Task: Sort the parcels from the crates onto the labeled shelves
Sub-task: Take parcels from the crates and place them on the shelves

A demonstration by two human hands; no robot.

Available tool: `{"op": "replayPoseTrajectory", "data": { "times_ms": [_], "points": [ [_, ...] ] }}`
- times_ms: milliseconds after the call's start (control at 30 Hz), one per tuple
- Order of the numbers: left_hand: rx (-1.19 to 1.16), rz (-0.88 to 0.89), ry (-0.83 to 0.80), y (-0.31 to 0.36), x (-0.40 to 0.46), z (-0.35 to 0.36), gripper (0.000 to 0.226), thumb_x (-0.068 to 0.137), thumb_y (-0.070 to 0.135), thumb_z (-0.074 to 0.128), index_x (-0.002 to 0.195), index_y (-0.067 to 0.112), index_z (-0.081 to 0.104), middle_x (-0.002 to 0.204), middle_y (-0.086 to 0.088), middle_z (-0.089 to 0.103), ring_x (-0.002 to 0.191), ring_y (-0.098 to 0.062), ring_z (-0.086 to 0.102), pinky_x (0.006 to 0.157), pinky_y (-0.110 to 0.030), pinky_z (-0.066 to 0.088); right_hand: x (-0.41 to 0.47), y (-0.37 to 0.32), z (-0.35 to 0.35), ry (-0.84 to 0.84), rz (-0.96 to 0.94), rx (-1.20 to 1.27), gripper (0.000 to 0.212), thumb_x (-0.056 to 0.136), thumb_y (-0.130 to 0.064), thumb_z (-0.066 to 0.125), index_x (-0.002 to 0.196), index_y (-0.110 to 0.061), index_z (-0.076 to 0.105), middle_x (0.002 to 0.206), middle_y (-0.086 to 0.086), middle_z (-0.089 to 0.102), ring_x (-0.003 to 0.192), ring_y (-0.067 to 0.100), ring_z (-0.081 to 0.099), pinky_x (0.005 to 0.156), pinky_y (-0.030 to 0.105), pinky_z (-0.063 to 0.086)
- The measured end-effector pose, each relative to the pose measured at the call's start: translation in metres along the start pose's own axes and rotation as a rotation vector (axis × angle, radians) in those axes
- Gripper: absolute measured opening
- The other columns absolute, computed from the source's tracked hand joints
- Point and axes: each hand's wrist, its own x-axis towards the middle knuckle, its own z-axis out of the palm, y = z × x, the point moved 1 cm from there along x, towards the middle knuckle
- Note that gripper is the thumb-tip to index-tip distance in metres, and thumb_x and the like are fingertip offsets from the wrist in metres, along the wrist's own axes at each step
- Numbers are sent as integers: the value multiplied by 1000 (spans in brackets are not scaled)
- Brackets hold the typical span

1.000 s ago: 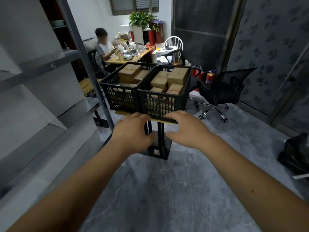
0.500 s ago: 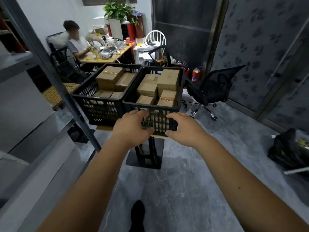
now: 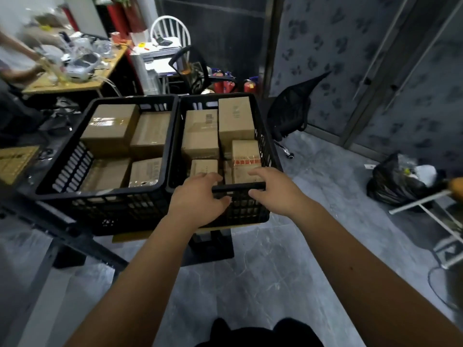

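At the far left a wooden desk (image 3: pixel 75 82) is crowded with blurred clutter, and another person's arm (image 3: pixel 17 56) reaches over it. Nearer, a dark metal shelf frame (image 3: pixel 62 229) cuts across the lower left. Two black crates stand side by side, touching, on a small stand (image 3: pixel 213 246). The left crate (image 3: pixel 105 206) holds four brown parcels: a large taped box (image 3: pixel 110 128) at the far left, another box (image 3: pixel 150 134) beside it, and two lower ones near the front. The right crate (image 3: pixel 265 146) is packed with five or so parcels, among them a box with a barcode label (image 3: pixel 200 131), a tall plain box (image 3: pixel 235 118) to its right, and a near box with red printed tape (image 3: pixel 246 159). The left hand (image 3: pixel 198 199) rests on the near rim of the right crate, fingers curled over the edge and thumb against the outer wall, gripping it. The right hand (image 3: pixel 273 189) is at the same rim further right, fingers spread and bent above the bar and thumb below it; whether it has closed on the rim cannot be told. Right of the crates stands a black office chair (image 3: pixel 293 111), and at the far right a black bag (image 3: pixel 395 181) lies on the grey floor (image 3: pixel 275 271)
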Motion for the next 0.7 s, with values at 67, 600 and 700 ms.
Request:
{"op": "replayPoseTrajectory", "data": {
  "times_ms": [67,600,700],
  "points": [
    [27,7,-31,-5,19,-2,64,90,60,65,147,34,50,142,6,56,127,-21,55,100,-45,52,12,1,3,4,33,-21,56,100,-29,67,152,-26,48,158,2,44,141,20,46,112,33,41],
    [10,-43,-167,-5,134,23,54,92,53,67,141,35,54,131,6,58,107,-17,63,83,-36,58,119,24,11,-192,128,-128,71,95,-29,70,157,-18,39,152,14,40,134,28,50,111,34,43],
    [32,-102,-195,-5,147,29,51,93,55,62,139,35,54,115,7,64,89,-15,66,77,-39,61,134,32,15,-220,160,-123,65,94,-24,67,153,-16,41,148,16,41,127,30,54,103,33,47]
  ]
}}
